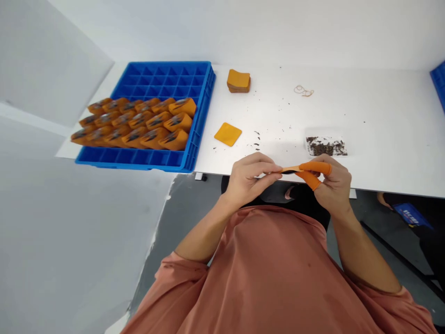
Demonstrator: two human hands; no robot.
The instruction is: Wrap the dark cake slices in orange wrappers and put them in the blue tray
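Small orange strip [287,169], dark at its middle, pinched between both hands and held up just off the front edge of the worktop [382,116]. Left hand [248,178] closed on one end, thumb and fingers curled inward; right hand [333,183] gripping the other end, two of its fingers sheathed in orange finger cots [314,168]. Exact shape of the strip partly hidden behind those fingers, so no telling whether it is folded. Step in hand, by the look of it: close finger work on this single piece, away from everything on the worktop. Such a hold calls for even, steady pressure from both sides, with no slack at either end. Just ahead of the right hand, a clear sachet of dark dried leaf [326,146], with dark crumbs [257,139] strewn over the white surface nearby. Farther off, a loose orange square [227,134], a small stack of orange pads [238,81] and a few rubber bands [303,91]. Off to the left, a blue compartment tray [207,111] bearing close rows of folded orange packets [149,125] across its nearer compartments, the far compartments bare.
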